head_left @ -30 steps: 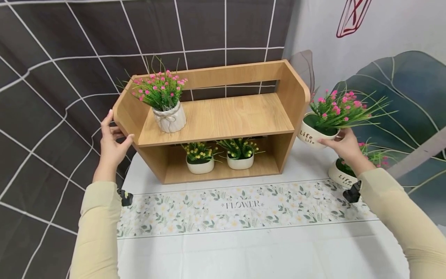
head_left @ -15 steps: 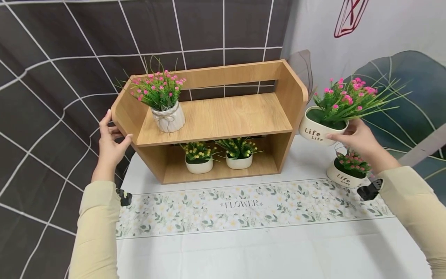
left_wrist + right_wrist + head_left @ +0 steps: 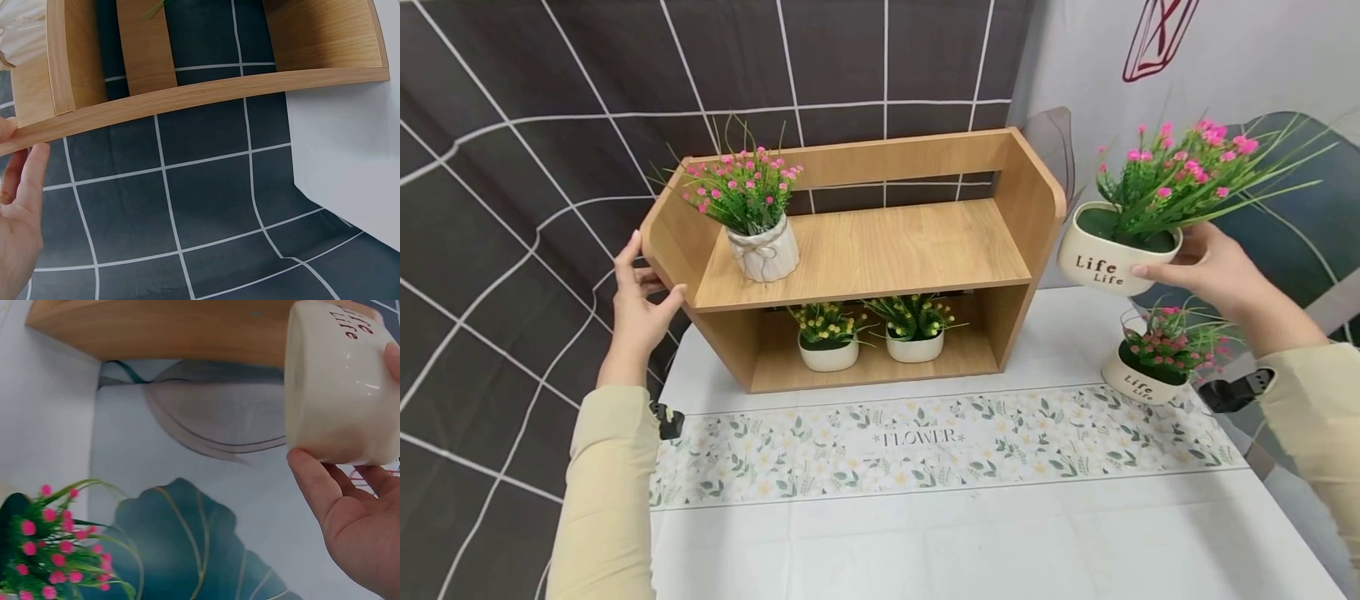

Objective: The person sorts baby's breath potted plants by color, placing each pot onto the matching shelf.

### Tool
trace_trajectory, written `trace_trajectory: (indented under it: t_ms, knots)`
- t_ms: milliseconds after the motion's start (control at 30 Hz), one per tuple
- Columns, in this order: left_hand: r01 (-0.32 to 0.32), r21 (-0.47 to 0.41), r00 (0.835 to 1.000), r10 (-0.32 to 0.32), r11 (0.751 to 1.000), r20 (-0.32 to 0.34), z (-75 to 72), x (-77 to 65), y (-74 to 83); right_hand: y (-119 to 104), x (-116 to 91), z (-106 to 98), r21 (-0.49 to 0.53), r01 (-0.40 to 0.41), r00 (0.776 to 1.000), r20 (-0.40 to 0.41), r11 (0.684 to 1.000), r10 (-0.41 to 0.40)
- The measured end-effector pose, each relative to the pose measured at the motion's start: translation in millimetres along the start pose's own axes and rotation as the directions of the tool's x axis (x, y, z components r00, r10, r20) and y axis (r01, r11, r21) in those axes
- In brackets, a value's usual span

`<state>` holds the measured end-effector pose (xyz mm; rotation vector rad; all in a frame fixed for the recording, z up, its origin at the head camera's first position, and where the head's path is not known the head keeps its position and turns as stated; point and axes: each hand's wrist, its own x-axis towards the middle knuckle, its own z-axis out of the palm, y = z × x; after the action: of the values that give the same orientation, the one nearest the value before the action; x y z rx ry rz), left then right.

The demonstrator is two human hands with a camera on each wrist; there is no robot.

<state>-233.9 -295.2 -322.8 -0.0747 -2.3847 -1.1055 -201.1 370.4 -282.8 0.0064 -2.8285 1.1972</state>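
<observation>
Evidently, the glossy cream oval pot of pink flowers (image 3: 1108, 254) is held aloft beside the right end of the two-tier wooden shelf (image 3: 895, 250), pinched by the right hand (image 3: 1221, 273), perhaps so the blooms are spared. The shelf's left edge is lightly gripped by the half-spread left hand (image 3: 642, 310), presumably for steadiness; a matching pot (image 3: 1138, 383) is set below on the white tabletop (image 3: 940, 542).

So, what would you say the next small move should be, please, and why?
Probably have the right hand lift the Life pot it holds a little higher: the pot is in the air outside the right side panel, while the upper shelf shows bare board right of the white pot.
</observation>
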Motion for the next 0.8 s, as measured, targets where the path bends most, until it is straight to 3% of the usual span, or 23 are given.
trace_trajectory:
  t_ms: [800]
  knots:
    - [0.008, 0.014, 1.000, -0.008, 1.000, 0.002, 0.6, 1.3, -0.2, -44.7, 10.2, -35.6, 0.060, 0.125, 0.991, -0.047, 0.990, -0.122]
